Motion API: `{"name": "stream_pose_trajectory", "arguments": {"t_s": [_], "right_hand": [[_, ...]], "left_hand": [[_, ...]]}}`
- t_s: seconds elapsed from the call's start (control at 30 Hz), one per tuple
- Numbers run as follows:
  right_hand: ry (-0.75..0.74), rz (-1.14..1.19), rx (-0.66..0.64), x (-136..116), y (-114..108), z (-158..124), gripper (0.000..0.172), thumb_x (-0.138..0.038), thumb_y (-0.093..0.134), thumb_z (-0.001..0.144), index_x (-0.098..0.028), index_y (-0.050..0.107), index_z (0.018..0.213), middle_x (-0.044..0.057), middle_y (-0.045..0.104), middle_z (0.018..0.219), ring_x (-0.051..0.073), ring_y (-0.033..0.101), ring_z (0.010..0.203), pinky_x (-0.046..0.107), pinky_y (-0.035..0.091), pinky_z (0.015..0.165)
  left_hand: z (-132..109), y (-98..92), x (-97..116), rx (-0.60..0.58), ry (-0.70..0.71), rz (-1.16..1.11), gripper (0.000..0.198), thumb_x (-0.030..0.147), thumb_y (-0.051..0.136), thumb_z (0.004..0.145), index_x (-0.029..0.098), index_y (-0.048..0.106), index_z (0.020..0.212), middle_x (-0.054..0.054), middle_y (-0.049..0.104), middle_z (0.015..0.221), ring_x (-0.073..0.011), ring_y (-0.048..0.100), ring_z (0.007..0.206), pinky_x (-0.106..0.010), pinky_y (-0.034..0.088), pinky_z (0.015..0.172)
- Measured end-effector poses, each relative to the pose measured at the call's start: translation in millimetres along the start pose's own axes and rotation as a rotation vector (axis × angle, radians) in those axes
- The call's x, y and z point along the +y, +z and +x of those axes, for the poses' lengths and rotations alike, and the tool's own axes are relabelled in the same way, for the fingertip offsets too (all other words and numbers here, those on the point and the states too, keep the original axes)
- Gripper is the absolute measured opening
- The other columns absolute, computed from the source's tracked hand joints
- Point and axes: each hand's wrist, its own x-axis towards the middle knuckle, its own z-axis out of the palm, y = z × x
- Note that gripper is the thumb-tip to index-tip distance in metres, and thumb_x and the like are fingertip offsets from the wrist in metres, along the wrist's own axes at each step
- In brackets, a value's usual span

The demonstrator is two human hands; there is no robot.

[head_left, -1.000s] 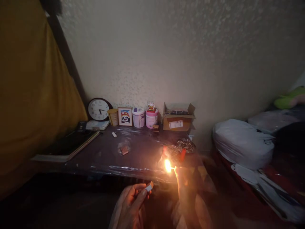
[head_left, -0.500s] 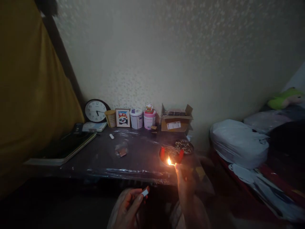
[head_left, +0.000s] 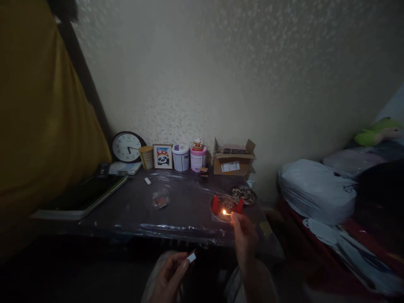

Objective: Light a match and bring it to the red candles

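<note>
Lit match held at round metal dish.
Right hand (head_left: pixel 244 235) pinches thin burning matchstick (head_left: pixel 226 213) over shallow dish (head_left: pixel 226 206) with red candles; left hand (head_left: pixel 170 277) grips small rectangular matchbox (head_left: pixel 191 256) below plastic-covered dark tabletop (head_left: pixel 183 206).

Along the wall in front of you stand a round clock (head_left: pixel 126 147), a tan cup (head_left: pixel 147 157), a framed panda picture (head_left: pixel 163 156), a white tub (head_left: pixel 181 157) and a pink tub (head_left: pixel 198 158) with a small figurine (head_left: pixel 198 144) on top, then an open cardboard box (head_left: pixel 233 162). To your left a dark notebook (head_left: pixel 85 197) lies on the plastic-covered table (head_left: pixel 176 210) beside a yellow curtain (head_left: pixel 41 122), with a small white capsule (head_left: pixel 147 181) and a clear wrapper (head_left: pixel 160 199) lying loose mid-table. To your right you see a stuffed white plastic bag (head_left: pixel 317 190) and a green soft toy (head_left: pixel 377 131) farther back.
</note>
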Motion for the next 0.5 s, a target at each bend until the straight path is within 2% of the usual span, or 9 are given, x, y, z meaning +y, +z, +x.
{"name": "stream_pose_trajectory", "arguments": {"t_s": [0.17, 0.3, 0.43, 0.5], "right_hand": [[-0.003, -0.041, -0.006, -0.3, 1.8, 3.2, 0.020, -0.038, 0.058, 0.076, -0.019, 0.066, 0.073, 0.003, 0.067, 0.069, 0.020, 0.063, 0.065, 0.033, 0.050, 0.064], [0.009, -0.057, -0.040, 1.1, 2.1, 5.2, 0.018, -0.036, 0.057, 0.077, -0.021, 0.067, 0.073, 0.002, 0.068, 0.070, 0.020, 0.063, 0.068, 0.032, 0.049, 0.066], [0.040, 0.008, -0.038, -1.0, 3.9, 7.4, 0.018, -0.037, 0.059, 0.075, -0.020, 0.066, 0.074, 0.001, 0.069, 0.071, 0.020, 0.063, 0.070, 0.032, 0.049, 0.068], [0.051, 0.043, -0.028, -2.0, 5.1, 8.9, 0.018, -0.037, 0.061, 0.073, -0.019, 0.067, 0.073, 0.001, 0.069, 0.070, 0.020, 0.063, 0.069, 0.032, 0.050, 0.068]], "left_hand": [[0.6, -2.4, -1.5, 0.012, -0.007, 0.023, 0.029, 0.042, 0.074, 0.060, 0.020, 0.067, 0.079, -0.002, 0.068, 0.071, -0.0202, 0.059, 0.074, -0.029, 0.045, 0.069], [-1.3, 1.4, -1.2, 0.009, -0.023, -0.044, 0.030, 0.043, 0.075, 0.057, 0.021, 0.067, 0.077, -0.002, 0.069, 0.071, -0.0213, 0.061, 0.075, -0.030, 0.045, 0.072], [-1.4, 3.7, -2.8, 0.074, 0.002, -0.045, 0.032, 0.045, 0.076, 0.054, 0.022, 0.067, 0.075, -0.002, 0.069, 0.068, -0.0211, 0.061, 0.071, -0.029, 0.045, 0.069], [-0.3, 2.3, -5.2, 0.066, 0.021, -0.013, 0.033, 0.045, 0.075, 0.056, 0.021, 0.067, 0.076, -0.002, 0.068, 0.067, -0.0211, 0.060, 0.070, -0.030, 0.045, 0.068]]}}
